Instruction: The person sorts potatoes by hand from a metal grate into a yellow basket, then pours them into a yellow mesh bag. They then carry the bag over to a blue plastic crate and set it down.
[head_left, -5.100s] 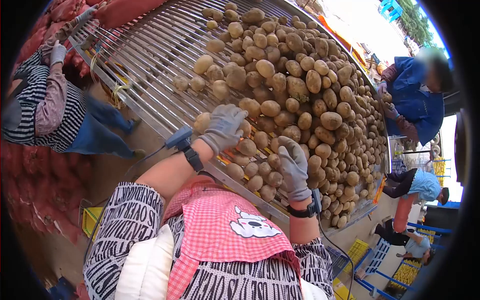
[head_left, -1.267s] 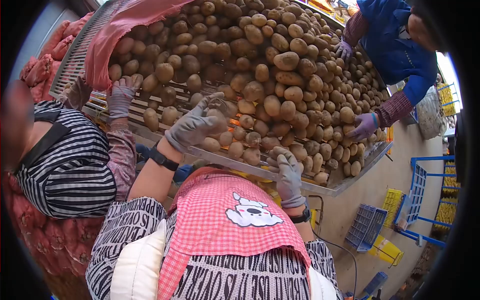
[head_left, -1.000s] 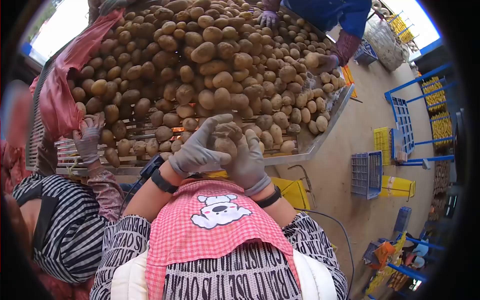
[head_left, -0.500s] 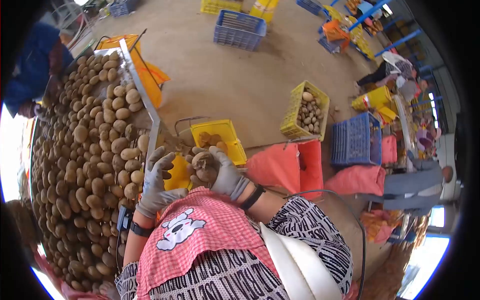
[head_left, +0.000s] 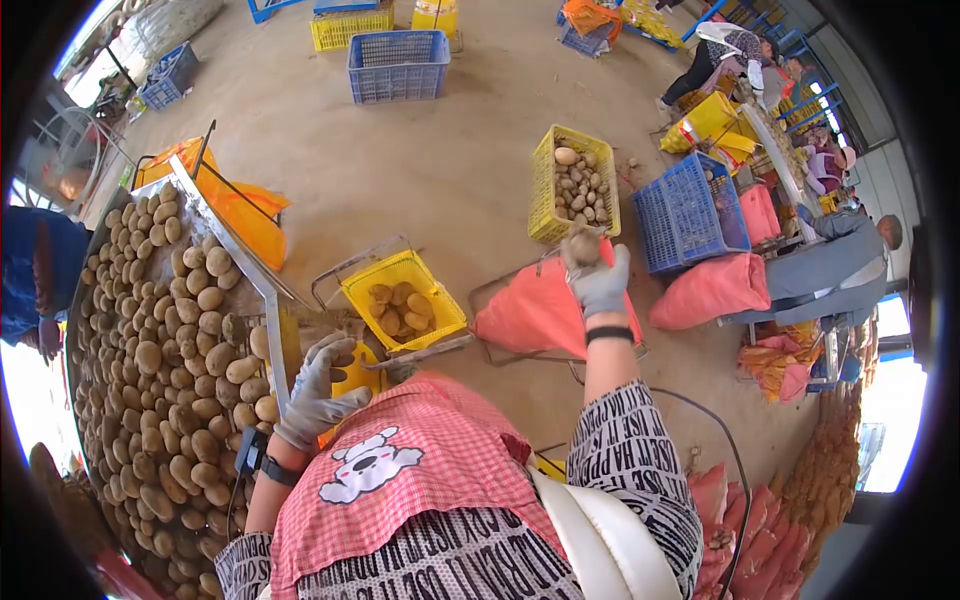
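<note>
The person's right hand (head_left: 600,285), in a grey work glove, is holding a rounded brown potato (head_left: 582,246) out ahead, its fingers wrapping around the sides. It is hovering above the far edge of an open coral-red fabric bag (head_left: 530,310), close to the near end of a yellow slatted plastic crate (head_left: 541,185). The left hand (head_left: 318,395), gloved alike, is holding nothing visible; its fingers are curling loosely, spreading apart from the thumb, beside the right-hand edge of a metal-rimmed worktop (head_left: 274,335).

The step in hand seems to be carrying the single potato clear of the worktop; releasing it well would call for steadying it low over an opening.

Many loose potatoes (head_left: 150,355) are covering the worktop, reaching its right-hand edge. The slatted crate is holding smaller potatoes and one larger, paler one. Nearer the person, a yellow square basket (head_left: 455,317) is holding several potatoes. The bag's inside is staying out of view, and a blue plastic crate (head_left: 690,225) is leaning beyond it, its contents unclear
</note>
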